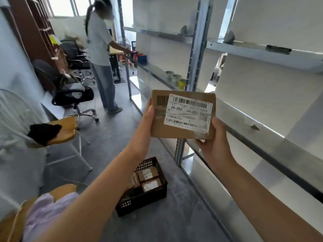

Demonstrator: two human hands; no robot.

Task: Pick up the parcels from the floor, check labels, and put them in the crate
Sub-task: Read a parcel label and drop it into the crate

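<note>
- crate (148, 200) on floor (174, 217); parcels (150, 185) inside it
- held parcel (181, 131) above crate, left hand (146, 130) on its left edge, right hand (215, 147) at its lower right corner
- shelving rack (195, 58) right of crate
- standing person (101, 49) far behind crate

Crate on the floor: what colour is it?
The crate is black, with mesh-patterned walls; the head view shows it.

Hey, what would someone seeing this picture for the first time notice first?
A cardboard parcel is held up mid-frame, left hand at its left edge, right hand at its lower right corner, white label reading J4-J06. Below, on the floor, a black crate holds several labelled parcels. Another person stands at the back by the metal shelving.
</note>
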